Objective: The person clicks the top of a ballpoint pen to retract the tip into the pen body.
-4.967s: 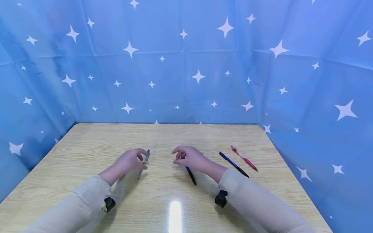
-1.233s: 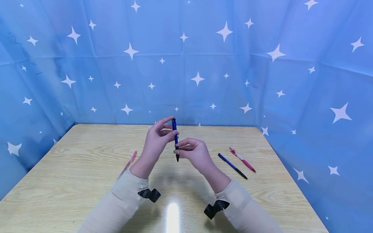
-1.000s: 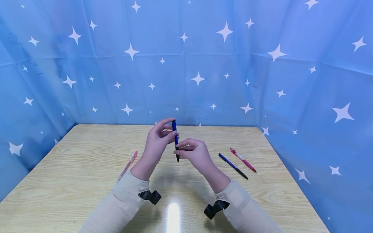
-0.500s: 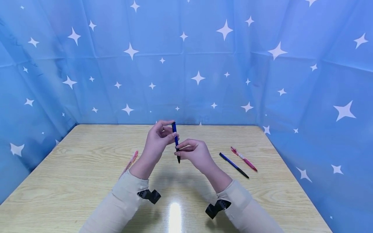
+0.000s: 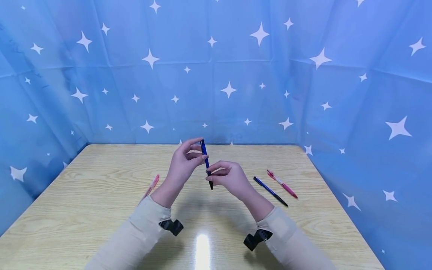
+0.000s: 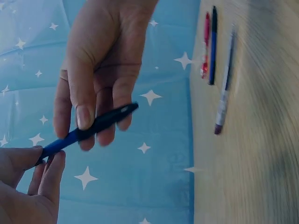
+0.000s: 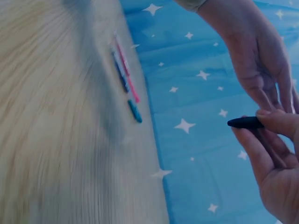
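Note:
Both hands hold one blue pen point(image 5: 204, 148) above the table, nearly upright, its black grip and tip pointing down. My left hand point(image 5: 180, 165) pinches the upper barrel between thumb and fingers, the index fingertip at the pen's top end. Lower down, my right hand point(image 5: 233, 178) pinches the black grip with thumb and fingers. In the left wrist view the dark grip point(image 6: 112, 117) crosses the right hand's fingers. The right wrist view shows the black tip point(image 7: 244, 122) sticking out past the right thumb; the rest of the pen is hidden there.
Another blue pen point(image 5: 270, 191) and a red pen point(image 5: 282, 184) lie at right on the wooden table point(image 5: 101, 168). A pink pen point(image 5: 152, 185) lies partly behind the left forearm. The right wrist view shows a teal-capped pen point(image 7: 134, 111). A starry blue curtain point(image 5: 216, 75) surrounds the table.
Five seconds ago the hands were apart and the blue pen lay under the right hand. Now both hands hold it raised. Lately its lower end has shifted slightly right with the right hand.

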The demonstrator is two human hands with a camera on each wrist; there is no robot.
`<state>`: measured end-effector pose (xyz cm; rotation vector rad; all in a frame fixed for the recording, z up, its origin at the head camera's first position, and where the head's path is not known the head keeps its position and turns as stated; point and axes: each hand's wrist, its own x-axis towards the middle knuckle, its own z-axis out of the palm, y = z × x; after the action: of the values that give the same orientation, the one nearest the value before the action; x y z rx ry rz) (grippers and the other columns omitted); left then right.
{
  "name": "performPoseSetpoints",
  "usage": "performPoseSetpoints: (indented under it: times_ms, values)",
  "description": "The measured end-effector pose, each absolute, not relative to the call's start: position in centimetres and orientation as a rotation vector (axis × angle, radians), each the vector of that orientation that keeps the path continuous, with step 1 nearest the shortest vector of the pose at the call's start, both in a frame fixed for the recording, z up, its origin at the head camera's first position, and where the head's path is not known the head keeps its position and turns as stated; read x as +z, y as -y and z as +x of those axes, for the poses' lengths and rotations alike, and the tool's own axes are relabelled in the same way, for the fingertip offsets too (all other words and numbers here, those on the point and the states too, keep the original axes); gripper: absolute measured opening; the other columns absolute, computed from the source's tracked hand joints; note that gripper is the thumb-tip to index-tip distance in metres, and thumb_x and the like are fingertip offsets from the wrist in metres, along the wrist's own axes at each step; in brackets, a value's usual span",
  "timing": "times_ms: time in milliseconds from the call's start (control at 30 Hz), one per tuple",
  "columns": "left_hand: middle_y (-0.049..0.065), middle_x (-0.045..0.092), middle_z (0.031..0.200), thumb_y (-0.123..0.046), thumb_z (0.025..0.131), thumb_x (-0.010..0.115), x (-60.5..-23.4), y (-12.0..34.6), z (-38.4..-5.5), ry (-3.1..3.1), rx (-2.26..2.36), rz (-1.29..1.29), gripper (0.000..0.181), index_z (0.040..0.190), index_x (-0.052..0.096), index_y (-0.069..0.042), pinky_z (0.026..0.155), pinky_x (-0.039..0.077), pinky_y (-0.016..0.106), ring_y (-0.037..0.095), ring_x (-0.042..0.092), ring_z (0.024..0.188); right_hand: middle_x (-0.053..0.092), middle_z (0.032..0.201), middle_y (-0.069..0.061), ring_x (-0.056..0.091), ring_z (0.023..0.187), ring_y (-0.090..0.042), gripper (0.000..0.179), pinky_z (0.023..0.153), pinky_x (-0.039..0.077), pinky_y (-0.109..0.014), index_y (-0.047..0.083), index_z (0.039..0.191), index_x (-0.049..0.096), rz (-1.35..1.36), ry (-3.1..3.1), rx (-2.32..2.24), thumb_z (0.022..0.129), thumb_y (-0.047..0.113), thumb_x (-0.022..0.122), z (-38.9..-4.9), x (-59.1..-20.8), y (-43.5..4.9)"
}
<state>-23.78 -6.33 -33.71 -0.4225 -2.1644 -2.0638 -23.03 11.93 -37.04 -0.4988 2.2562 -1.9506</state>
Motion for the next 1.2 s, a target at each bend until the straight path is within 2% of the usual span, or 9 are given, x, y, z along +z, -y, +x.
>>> performPoseSetpoints:
  times_ms: [100, 233, 400, 733, 1033, 1200]
  values:
    - [0.011, 0.058, 0.117, -0.003, 0.089, 0.07, -34.1, 6.9, -24.1, 2.264, -1.981, -0.4, 0.054, 0.137, 0.054, -0.021, 0.085, 0.054, 0.038, 0.024, 0.064, 0.104, 0.072, 0.1, -0.011, 0.071, 0.09, -0.024, 0.023, 0.075, 0.058, -0.038, 0.003, 0.109, 0.072, -0.48, -2.283, -1.863, 0.086, 0.004, 0.074, -23.5, -37.5, -12.5]
    - [0.012, 0.055, 0.123, -0.003, 0.088, 0.072, -34.8, 7.7, -24.3, 2.379, -1.882, -0.388, 0.056, 0.138, 0.052, -0.017, 0.086, 0.054, 0.04, 0.028, 0.061, 0.109, 0.069, 0.108, -0.009, 0.07, 0.09, -0.022, 0.024, 0.073, 0.058, -0.037, 0.003, 0.11, 0.072, -0.434, -2.345, -1.734, 0.086, 0.002, 0.073, -24.3, -38.5, -13.3]
    - [0.015, 0.052, 0.126, -0.003, 0.086, 0.074, -36.4, 8.6, -24.6, 2.588, -1.713, -0.396, 0.057, 0.137, 0.051, -0.01, 0.084, 0.054, 0.041, 0.034, 0.059, 0.11, 0.067, 0.104, -0.008, 0.069, 0.083, -0.02, 0.026, 0.069, 0.058, -0.036, 0.002, 0.112, 0.072, -0.397, -2.403, -1.539, 0.086, 0.0, 0.072, -25.2, -39.6, -13.7]
    - [0.022, 0.054, 0.126, -0.004, 0.082, 0.077, -39.2, 9.6, -24.6, 2.937, -1.359, -0.451, 0.054, 0.132, 0.056, -0.006, 0.08, 0.054, 0.04, 0.033, 0.062, 0.101, 0.064, 0.085, -0.004, 0.064, 0.066, -0.018, 0.023, 0.059, 0.057, -0.033, 0.004, 0.104, 0.074, -0.442, -2.488, -1.158, 0.082, -0.001, 0.076, -26.0, -41.0, -14.1]
    - [0.014, 0.062, 0.113, -0.004, 0.081, 0.078, -40.4, 10.2, -23.7, 3.042, -1.192, -0.54, 0.04, 0.118, 0.065, -0.009, 0.076, 0.054, 0.037, 0.023, 0.065, 0.087, 0.061, 0.076, -0.002, 0.062, 0.06, -0.015, 0.021, 0.055, 0.056, -0.029, 0.006, 0.095, 0.076, -0.592, -2.474, -1.041, 0.076, 0.002, 0.083, -26.2, -42.2, -13.8]
    - [0.012, 0.063, 0.11, -0.006, 0.082, 0.077, -40.5, 10.0, -23.5, 3.044, -1.157, -0.542, 0.036, 0.116, 0.066, -0.011, 0.073, 0.053, 0.035, 0.02, 0.064, 0.084, 0.063, 0.076, -0.001, 0.063, 0.063, -0.015, 0.02, 0.057, 0.056, -0.028, 0.006, 0.094, 0.075, -0.638, -2.446, -1.018, 0.075, 0.001, 0.083, -25.9, -42.3, -13.4]
